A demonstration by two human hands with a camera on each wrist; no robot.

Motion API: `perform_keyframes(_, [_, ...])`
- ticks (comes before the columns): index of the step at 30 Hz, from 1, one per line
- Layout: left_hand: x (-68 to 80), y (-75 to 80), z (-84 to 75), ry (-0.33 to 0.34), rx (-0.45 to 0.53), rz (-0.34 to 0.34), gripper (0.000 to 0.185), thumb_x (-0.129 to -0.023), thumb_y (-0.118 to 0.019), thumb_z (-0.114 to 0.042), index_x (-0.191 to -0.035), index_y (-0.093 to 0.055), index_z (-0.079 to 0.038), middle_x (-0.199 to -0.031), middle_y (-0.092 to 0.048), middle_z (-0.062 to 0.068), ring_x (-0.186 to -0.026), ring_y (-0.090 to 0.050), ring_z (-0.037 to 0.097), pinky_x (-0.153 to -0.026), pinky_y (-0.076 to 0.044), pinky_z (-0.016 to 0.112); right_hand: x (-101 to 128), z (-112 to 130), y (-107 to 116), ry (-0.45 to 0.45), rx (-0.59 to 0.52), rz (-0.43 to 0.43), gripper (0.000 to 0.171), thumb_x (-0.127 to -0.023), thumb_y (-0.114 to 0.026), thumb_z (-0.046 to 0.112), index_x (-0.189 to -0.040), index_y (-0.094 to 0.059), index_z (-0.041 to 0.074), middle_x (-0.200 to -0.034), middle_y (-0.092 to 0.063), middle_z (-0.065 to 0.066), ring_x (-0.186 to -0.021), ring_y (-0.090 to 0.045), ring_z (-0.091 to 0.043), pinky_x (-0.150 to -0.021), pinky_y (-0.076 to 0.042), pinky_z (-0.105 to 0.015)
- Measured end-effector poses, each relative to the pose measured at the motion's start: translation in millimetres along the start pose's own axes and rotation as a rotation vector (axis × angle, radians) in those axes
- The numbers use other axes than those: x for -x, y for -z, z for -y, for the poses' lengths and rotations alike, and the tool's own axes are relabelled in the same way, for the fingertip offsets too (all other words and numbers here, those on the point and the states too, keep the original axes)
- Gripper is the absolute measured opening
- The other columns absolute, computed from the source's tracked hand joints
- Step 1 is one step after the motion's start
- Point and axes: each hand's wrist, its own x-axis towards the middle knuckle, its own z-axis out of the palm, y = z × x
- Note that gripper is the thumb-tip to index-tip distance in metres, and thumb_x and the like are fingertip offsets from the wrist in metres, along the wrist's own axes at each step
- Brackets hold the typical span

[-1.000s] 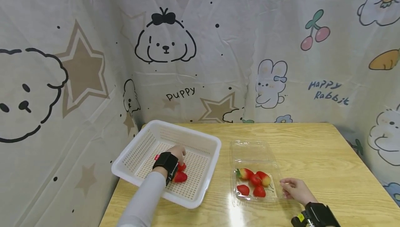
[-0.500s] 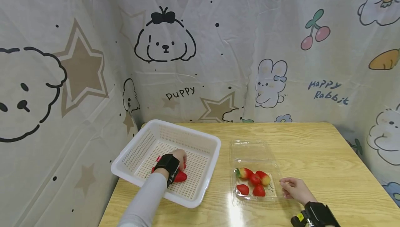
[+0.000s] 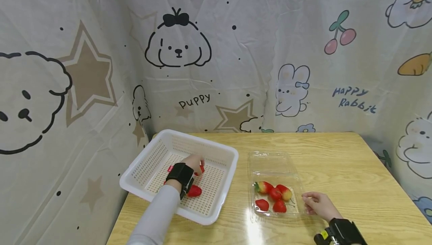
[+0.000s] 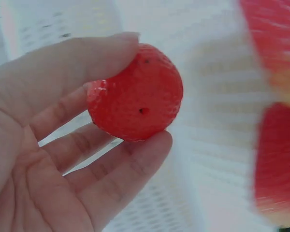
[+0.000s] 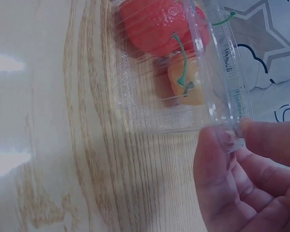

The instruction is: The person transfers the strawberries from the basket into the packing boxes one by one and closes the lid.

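Note:
My left hand [image 3: 195,163] is inside the white perforated basket [image 3: 216,153] and pinches a red strawberry [image 4: 135,92] between thumb and fingers; its tip shows beside the fingers [image 3: 201,168]. Another strawberry [image 3: 194,191] lies on the basket floor near the wrist. My right hand [image 3: 315,203] rests on the table and pinches the right edge of a clear plastic clamshell [image 5: 222,92]. Several strawberries [image 3: 274,196] lie in that open clamshell [image 3: 270,162].
The basket and clamshell stand on a wooden table [image 3: 337,170]. A cartoon-printed cloth [image 3: 216,50] hangs close behind and to both sides. The table's right half holds only bare wood.
My left hand dipped onto the basket floor, then rose slightly with a strawberry between its fingers. The right hand has stayed on the clamshell edge.

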Motion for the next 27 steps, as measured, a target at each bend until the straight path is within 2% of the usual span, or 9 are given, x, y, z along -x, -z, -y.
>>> perform_keyframes(3, [-1.0, 12.7, -11.8, -0.057, 0.045, -0.067, 0.030, -0.067, -0.073, 0.001, -0.094, -0.061, -0.001, -0.083, -0.058, 0.008, -0.067, -0.050, 0.016, -0.055, -0.041, 0.025, -1, 0, 0, -0.006, 0.004, -0.010, 0.031, -0.092, -0.050, 0.006, -0.112, -0.049, -0.017, -0.076, -0.059, -0.008, -0.066, -0.056, -0.017, -0.059, -0.052, -0.030])
perform_keyframes(8, [-2.5, 32.9, -38.4, -0.186, 0.098, -0.153, 0.032, -0.070, -0.072, -0.002, -0.101, -0.061, 0.000, -0.089, -0.059, 0.011, -0.075, -0.054, 0.019, -0.064, -0.046, 0.028, -1, 1, 1, -0.006, 0.015, -0.015, 0.031, -0.092, -0.049, 0.006, -0.112, -0.049, -0.018, -0.077, -0.059, -0.009, -0.066, -0.056, -0.017, -0.059, -0.052, -0.030])
perform_keyframes(13, [-4.9, 41.2, -74.6, -0.341, 0.148, -0.278, 0.035, -0.074, -0.070, -0.003, -0.107, -0.061, 0.000, -0.101, -0.060, 0.013, -0.089, -0.057, 0.023, -0.076, -0.048, 0.031, -2, 0, 1, -0.018, 0.019, -0.018, 0.032, -0.092, -0.050, 0.007, -0.112, -0.049, -0.018, -0.078, -0.060, -0.008, -0.066, -0.056, -0.017, -0.059, -0.052, -0.030])
perform_keyframes(16, [-6.9, 40.2, -97.7, -0.444, 0.182, -0.379, 0.034, -0.075, -0.068, -0.002, -0.109, -0.060, 0.000, -0.107, -0.059, 0.014, -0.093, -0.056, 0.024, -0.078, -0.048, 0.031, -2, -1, 1, -0.019, 0.016, -0.019, 0.031, -0.092, -0.050, 0.007, -0.112, -0.050, -0.017, -0.077, -0.060, -0.008, -0.066, -0.056, -0.017, -0.059, -0.052, -0.031])
perform_keyframes(19, [-6.4, 36.9, -120.7, -0.510, 0.223, -0.442, 0.034, -0.078, -0.067, -0.003, -0.111, -0.060, -0.002, -0.110, -0.057, 0.013, -0.095, -0.055, 0.024, -0.079, -0.048, 0.029, -1, 0, 1, -0.012, 0.014, -0.018, 0.031, -0.092, -0.050, 0.007, -0.111, -0.050, -0.017, -0.077, -0.060, -0.009, -0.066, -0.056, -0.017, -0.059, -0.052, -0.031])
perform_keyframes(23, [-6.6, 25.7, -145.8, -0.555, 0.240, -0.471, 0.036, -0.080, -0.067, -0.005, -0.114, -0.058, -0.003, -0.112, -0.055, 0.012, -0.097, -0.056, 0.022, -0.081, -0.048, 0.025, -1, 0, 0, -0.008, 0.011, -0.014, 0.031, -0.092, -0.050, 0.007, -0.111, -0.050, -0.018, -0.077, -0.060, -0.009, -0.066, -0.056, -0.017, -0.059, -0.052, -0.031])
perform_keyframes(27, [-11.0, 7.7, -163.0, -0.562, 0.208, -0.467, 0.035, -0.081, -0.067, -0.008, -0.115, -0.058, -0.005, -0.112, -0.055, 0.009, -0.097, -0.056, 0.019, -0.081, -0.046, 0.020, -2, -1, 0, -0.010, 0.010, -0.012, 0.032, -0.092, -0.050, 0.008, -0.112, -0.050, -0.017, -0.077, -0.060, -0.009, -0.066, -0.056, -0.017, -0.059, -0.052, -0.031])
